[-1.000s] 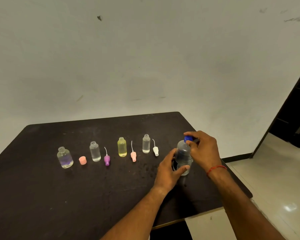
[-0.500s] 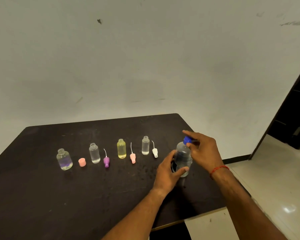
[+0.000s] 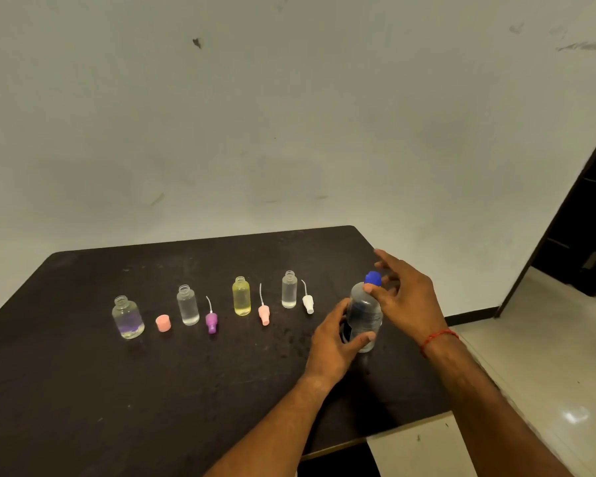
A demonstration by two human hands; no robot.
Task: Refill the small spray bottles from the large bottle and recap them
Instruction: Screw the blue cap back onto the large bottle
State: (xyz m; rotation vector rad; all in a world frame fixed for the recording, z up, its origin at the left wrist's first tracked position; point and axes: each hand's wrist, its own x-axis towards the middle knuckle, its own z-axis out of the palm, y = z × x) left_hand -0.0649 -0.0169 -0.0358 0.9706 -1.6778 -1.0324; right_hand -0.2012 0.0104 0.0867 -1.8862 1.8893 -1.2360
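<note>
- The large bottle (image 3: pixel 363 315) stands upright on the table (image 3: pixel 83 390), close to the table's right side.
- My left hand (image 3: pixel 334 342) wraps around the bottle's body and holds it steady.
- My right hand (image 3: pixel 405 297) is beside the bottle's top with its fingers spread and loose. Only the thumb tip touches, just under the blue cap (image 3: pixel 373 278). It is not gripping anything.
- The blue cap is on, so I think no pouring can start yet. Opening it comes first.
- Four small bottles stand open in a row to the left: a round bottle (image 3: pixel 128 318), a tall clear bottle (image 3: pixel 188 305), a yellow bottle (image 3: pixel 241 296) and a short clear bottle (image 3: pixel 289 289).
- Each one has its top lying just beside it: a pink cap (image 3: pixel 163 322), a purple spray top (image 3: pixel 211 320), a pink spray top (image 3: pixel 264 313) and a white spray top (image 3: pixel 308 302).
- So all the filling and all the recapping is left, I think. I cannot tell how full the small bottles are.
- The table's right edge is just past my right wrist, and the floor (image 3: pixel 530 373) is below it. A bump that way could knock the bottle off.
- There is a wide dark stretch of table between the row and me, and the wall (image 3: pixel 289 132) is behind.
</note>
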